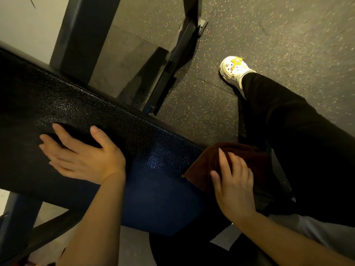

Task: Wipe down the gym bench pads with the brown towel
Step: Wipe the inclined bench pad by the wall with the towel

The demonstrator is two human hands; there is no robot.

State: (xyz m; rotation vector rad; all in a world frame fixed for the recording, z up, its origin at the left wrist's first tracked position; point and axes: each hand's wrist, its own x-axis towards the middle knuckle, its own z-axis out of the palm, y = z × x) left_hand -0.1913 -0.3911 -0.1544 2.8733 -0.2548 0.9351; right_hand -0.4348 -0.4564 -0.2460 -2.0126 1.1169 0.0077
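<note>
A long padded gym bench (76,110) with black, grainy leather runs diagonally from upper left to lower right; its near end looks dark blue (157,181). My left hand (84,156) lies flat on the pad, fingers spread, holding nothing. The folded brown towel (205,167) rests on the right end of the pad. My right hand (234,185) presses down on the towel with fingers laid over it.
My leg in black trousers (288,135) and a white clog (233,69) stand on the speckled rubber floor (269,35) right of the bench. Dark steel frame bars (184,48) rise behind the bench. A pale wall (25,25) is at upper left.
</note>
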